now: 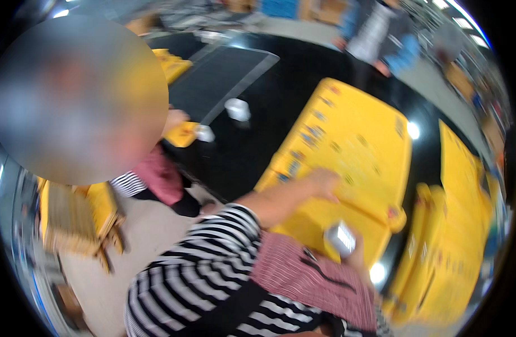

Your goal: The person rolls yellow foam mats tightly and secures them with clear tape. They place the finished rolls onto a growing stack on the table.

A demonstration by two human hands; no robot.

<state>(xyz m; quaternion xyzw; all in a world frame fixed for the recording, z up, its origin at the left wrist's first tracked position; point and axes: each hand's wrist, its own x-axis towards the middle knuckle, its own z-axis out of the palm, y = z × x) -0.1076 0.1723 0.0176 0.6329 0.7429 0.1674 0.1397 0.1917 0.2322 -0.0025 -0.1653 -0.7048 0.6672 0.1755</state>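
A large yellow printed panel (pixel 353 146) lies on the black table in front of me, with a fold across its nearer part. My left hand (pixel 324 184) rests on it near the fold, fingers stretched out and somewhat blurred, holding nothing that I can see. Closer to my body, my right hand (pixel 356 255) is closed around a small silvery-white roll-like piece (pixel 340 238) above the panel's near part. Motion blur hides its exact kind.
Yellow folded panels (pixel 443 247) stand at the right. Two small white pieces (pixel 237 109) lie on the black table (pixel 218 163). Flat yellow cartons (pixel 78 219) are stacked at the left. One person (pixel 376 33) stands across the table, another at the left with a yellow piece (pixel 182 135).
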